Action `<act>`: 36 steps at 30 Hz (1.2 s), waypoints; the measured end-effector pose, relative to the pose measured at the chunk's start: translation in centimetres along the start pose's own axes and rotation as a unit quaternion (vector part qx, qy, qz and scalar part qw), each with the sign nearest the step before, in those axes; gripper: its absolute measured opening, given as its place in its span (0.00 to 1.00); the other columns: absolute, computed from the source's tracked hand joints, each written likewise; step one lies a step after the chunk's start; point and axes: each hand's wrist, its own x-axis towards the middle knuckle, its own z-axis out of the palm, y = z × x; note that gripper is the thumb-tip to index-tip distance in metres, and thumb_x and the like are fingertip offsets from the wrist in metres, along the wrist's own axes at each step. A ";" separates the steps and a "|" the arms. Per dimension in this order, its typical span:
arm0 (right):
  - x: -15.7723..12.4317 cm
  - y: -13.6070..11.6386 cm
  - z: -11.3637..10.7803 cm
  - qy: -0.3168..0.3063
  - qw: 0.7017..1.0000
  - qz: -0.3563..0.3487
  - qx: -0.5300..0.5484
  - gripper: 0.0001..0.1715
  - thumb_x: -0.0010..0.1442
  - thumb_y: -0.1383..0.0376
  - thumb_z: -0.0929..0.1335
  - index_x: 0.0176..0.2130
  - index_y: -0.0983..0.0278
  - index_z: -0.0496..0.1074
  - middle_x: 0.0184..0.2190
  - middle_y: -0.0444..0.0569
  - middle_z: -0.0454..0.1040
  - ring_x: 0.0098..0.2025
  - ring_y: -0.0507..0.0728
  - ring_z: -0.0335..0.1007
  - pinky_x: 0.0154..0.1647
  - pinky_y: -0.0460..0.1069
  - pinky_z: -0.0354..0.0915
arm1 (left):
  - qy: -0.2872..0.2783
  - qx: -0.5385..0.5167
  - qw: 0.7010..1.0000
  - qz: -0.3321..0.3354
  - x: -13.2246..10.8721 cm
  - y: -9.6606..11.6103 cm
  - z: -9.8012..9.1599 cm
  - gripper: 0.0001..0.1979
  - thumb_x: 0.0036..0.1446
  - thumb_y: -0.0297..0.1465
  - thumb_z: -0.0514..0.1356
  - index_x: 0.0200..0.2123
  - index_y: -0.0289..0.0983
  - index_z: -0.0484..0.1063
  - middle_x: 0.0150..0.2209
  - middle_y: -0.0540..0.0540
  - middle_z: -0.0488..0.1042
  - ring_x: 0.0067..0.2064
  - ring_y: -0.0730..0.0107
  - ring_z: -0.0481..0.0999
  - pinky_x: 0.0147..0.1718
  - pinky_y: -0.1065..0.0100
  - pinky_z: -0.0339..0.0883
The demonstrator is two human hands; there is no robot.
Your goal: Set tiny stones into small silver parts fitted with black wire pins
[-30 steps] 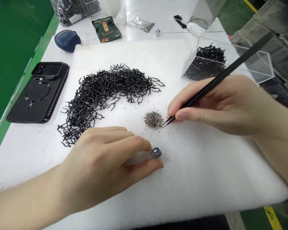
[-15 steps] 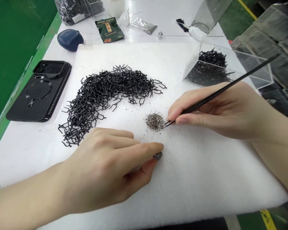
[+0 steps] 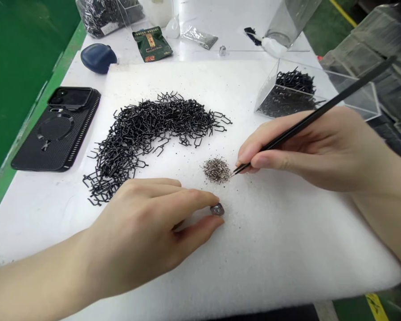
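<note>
Between the thumb and index finger of my left hand (image 3: 153, 223) is a small dark, shiny metal piece (image 3: 217, 209), held just above or on the white foam sheet (image 3: 287, 249). My right hand (image 3: 304, 151) grips black tweezers (image 3: 297, 129) like a pen. Their tips touch the right edge of a small heap of tiny metallic bits (image 3: 216, 170); whether they pinch a bit is too small to tell. Behind my left hand, a curved pile of black forked parts (image 3: 153, 120) lies on the foam.
A clear box (image 3: 267, 96) with black parts stands at the back right. To the left lies a black phone (image 3: 56, 129), with a blue rubber bulb (image 3: 98, 58) beyond it. A green packet (image 3: 152, 43), a small clear bag (image 3: 200, 36) and a glass jar (image 3: 284, 22) sit farther back.
My left thumb and finger have parted slightly and turned the metal piece, which now shows more. My right hand has shifted a little right, its tweezers tilting up, tips still at the heap.
</note>
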 end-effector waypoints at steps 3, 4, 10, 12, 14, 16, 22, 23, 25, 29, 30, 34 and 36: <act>-0.2 -0.4 0.5 0.002 1.000 -0.003 0.005 0.05 0.73 0.58 0.86 0.43 0.54 0.94 0.39 0.47 0.93 0.41 0.59 0.92 0.41 0.49 0.86 | 0.005 -0.017 1.000 -0.011 -0.2 0.0 0.2 0.05 0.75 0.25 0.70 0.47 0.34 0.90 0.25 0.56 0.77 0.21 0.75 0.71 0.22 0.65 0.65; -0.3 -0.5 0.7 -0.011 1.000 -0.004 0.014 0.05 0.74 0.57 0.85 0.43 0.54 0.94 0.40 0.48 0.93 0.42 0.59 0.93 0.42 0.50 0.87 | 0.010 -0.024 1.000 -0.013 -0.2 0.0 0.3 0.05 0.74 0.25 0.70 0.45 0.35 0.90 0.24 0.56 0.76 0.21 0.75 0.71 0.21 0.65 0.65; -0.3 -0.8 1.9 -0.086 0.993 0.002 0.079 0.01 0.76 0.61 0.84 0.46 0.53 0.94 0.41 0.46 0.94 0.42 0.56 0.94 0.44 0.47 0.88 | 0.014 -0.031 0.999 -0.027 0.1 0.2 0.6 0.07 0.72 0.26 0.70 0.44 0.36 0.91 0.22 0.56 0.72 0.19 0.73 0.67 0.20 0.62 0.62; -0.3 -0.9 2.1 -0.081 0.994 0.005 0.071 0.02 0.75 0.61 0.84 0.45 0.53 0.94 0.41 0.45 0.94 0.43 0.56 0.94 0.44 0.46 0.87 | 0.016 -0.030 0.999 -0.026 0.2 0.3 0.5 0.06 0.71 0.26 0.71 0.42 0.37 0.90 0.22 0.56 0.73 0.18 0.74 0.67 0.20 0.62 0.62; -0.4 -0.9 2.2 -0.079 0.995 0.007 0.065 0.01 0.74 0.61 0.85 0.45 0.53 0.94 0.41 0.45 0.94 0.44 0.56 0.94 0.45 0.45 0.87 | 0.010 -0.028 0.999 -0.032 0.2 0.4 0.3 0.05 0.70 0.26 0.71 0.40 0.38 0.90 0.22 0.56 0.74 0.18 0.74 0.68 0.20 0.63 0.62; -0.5 -0.9 2.3 -0.078 0.995 0.007 0.067 0.02 0.74 0.62 0.85 0.45 0.53 0.94 0.41 0.45 0.94 0.44 0.56 0.94 0.45 0.46 0.87 | 0.007 -0.028 0.999 -0.033 0.2 0.6 0.1 0.05 0.70 0.26 0.71 0.40 0.37 0.89 0.22 0.56 0.73 0.19 0.74 0.68 0.20 0.63 0.62; -0.7 -0.8 2.1 -0.081 0.995 -0.001 0.062 0.03 0.73 0.64 0.85 0.46 0.53 0.94 0.42 0.45 0.94 0.44 0.56 0.94 0.46 0.45 0.88 | 0.011 -0.024 0.999 -0.029 0.1 0.6 -0.1 0.06 0.70 0.25 0.71 0.40 0.37 0.89 0.22 0.56 0.73 0.19 0.74 0.68 0.20 0.63 0.62; -0.6 -0.8 2.1 -0.082 0.995 -0.002 0.062 0.03 0.73 0.63 0.85 0.46 0.53 0.94 0.42 0.45 0.94 0.45 0.56 0.94 0.46 0.45 0.88 | 0.015 -0.026 0.999 -0.024 0.1 0.6 -0.1 0.05 0.71 0.26 0.71 0.40 0.36 0.89 0.22 0.56 0.73 0.19 0.74 0.68 0.20 0.63 0.62; -0.5 -0.8 2.1 -0.083 0.995 -0.001 0.060 0.03 0.73 0.63 0.85 0.46 0.53 0.94 0.42 0.44 0.94 0.45 0.56 0.94 0.48 0.45 0.88 | 0.020 -0.030 0.999 -0.018 0.1 0.4 0.2 0.06 0.71 0.27 0.70 0.40 0.35 0.90 0.22 0.56 0.72 0.19 0.75 0.67 0.20 0.63 0.61; -0.4 -0.8 2.1 -0.085 0.994 0.005 0.065 0.03 0.73 0.63 0.85 0.46 0.52 0.94 0.41 0.44 0.94 0.45 0.55 0.94 0.47 0.44 0.88 | 0.012 -0.023 0.999 -0.026 0.2 0.2 0.7 0.07 0.72 0.26 0.70 0.39 0.35 0.89 0.23 0.55 0.74 0.20 0.73 0.70 0.21 0.62 0.63; -0.5 -0.8 2.1 -0.084 0.994 0.010 0.067 0.03 0.73 0.63 0.85 0.46 0.52 0.94 0.41 0.43 0.94 0.44 0.55 0.94 0.47 0.44 0.87 | 0.006 -0.022 0.999 -0.027 0.2 0.2 0.7 0.07 0.72 0.26 0.70 0.39 0.35 0.89 0.23 0.55 0.75 0.20 0.73 0.71 0.21 0.62 0.64; -0.9 -0.8 2.1 -0.078 0.994 0.027 0.072 0.05 0.73 0.62 0.85 0.47 0.50 0.94 0.42 0.44 0.94 0.45 0.56 0.94 0.47 0.45 0.88 | 0.014 -0.020 0.999 -0.028 0.2 0.4 0.7 0.07 0.72 0.26 0.70 0.39 0.38 0.88 0.23 0.55 0.76 0.20 0.72 0.71 0.22 0.62 0.63; -0.9 -0.9 2.1 -0.076 0.994 0.030 0.069 0.05 0.74 0.62 0.85 0.47 0.49 0.94 0.42 0.44 0.94 0.45 0.58 0.94 0.46 0.47 0.88 | 0.009 -0.019 0.999 -0.031 0.2 0.4 0.6 0.07 0.73 0.27 0.71 0.39 0.38 0.88 0.23 0.55 0.76 0.20 0.72 0.72 0.23 0.62 0.64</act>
